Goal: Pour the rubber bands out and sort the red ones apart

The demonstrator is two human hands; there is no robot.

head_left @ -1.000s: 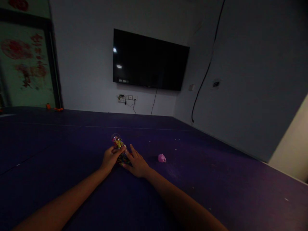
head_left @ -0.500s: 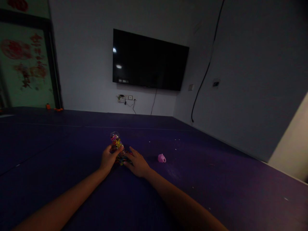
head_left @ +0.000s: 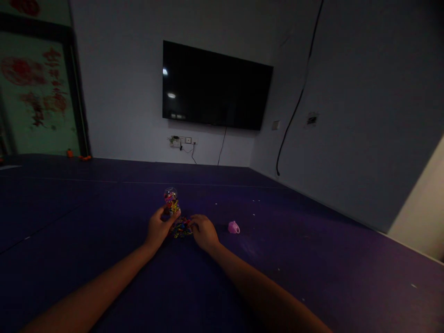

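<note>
1. Upper left of the frame: a pale green door panel (head_left: pixel 21 125) with red designs and characters on it, set in a dark frame; at its foot, at middle left, small orange objects (head_left: pixel 70 153) sit near the wall; what they are is too dim to tell.
2. Just left of centre, in the lower half: the left hand (head_left: pixel 158 230) grasps a clear container (head_left: pixel 171 194), thumb on the near side; the container's rounded, see-through end points up, with pink, red and yellow pieces inside; its lower part is hidden by the hand, so whether it touches the purple floor (head_left: pixel 114 212) cannot be told.
3. Upper centre: a dark television (head_left: pixel 217 85) hangs on the wall, light reflections near its left edge; below it are wall sockets (head_left: pixel 188 140) with thin leads.
4. Just below the centre of the frame: a loose pile of small coloured pieces (head_left: pixel 181 228), green, blue, red and yellow among them, lies on the floor between the two hands.
5. Right beside it: the right hand (head_left: pixel 205 232), fingers bent, fingertips at the pile's right edge; whether they pinch a piece cannot be told.
6. Right of that hand, apart from it: a pink cap-like piece (head_left: pixel 232 227) with a loop, lying on the floor.
7. Upper right: a black cable (head_left: pixel 294 112) hangs down the side wall; a wall plate (head_left: pixel 311 119) is just right of it.
</note>
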